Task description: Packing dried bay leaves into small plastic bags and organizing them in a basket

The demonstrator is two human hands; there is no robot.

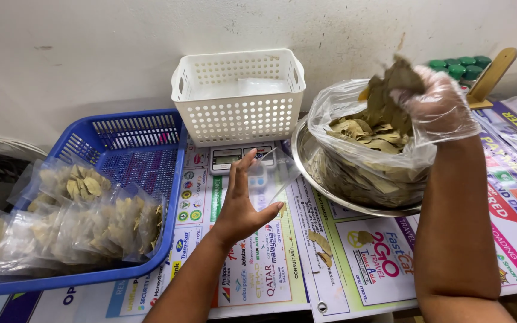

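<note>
Right hand (437,104), in a thin clear plastic glove, forearm rising near vertical, is fisted around a clump of dried leaves (393,84) lifted just above the clear leaf bag (366,152). That bag, crinkly and full of dry olive-brown leaves, sits in a round steel bowl (306,164). Left hand (243,203), bare, fingers spread, pinches a small clear pouch (270,173) left of the bowl, over a small digital scale (228,157). Left of the bowl: white perforated plastic basket (237,96) behind the scale, then blue mesh plastic tray (145,149) holding filled leaf packets (73,215). 2 loose leaves (321,246) lie below the bowl.
</note>
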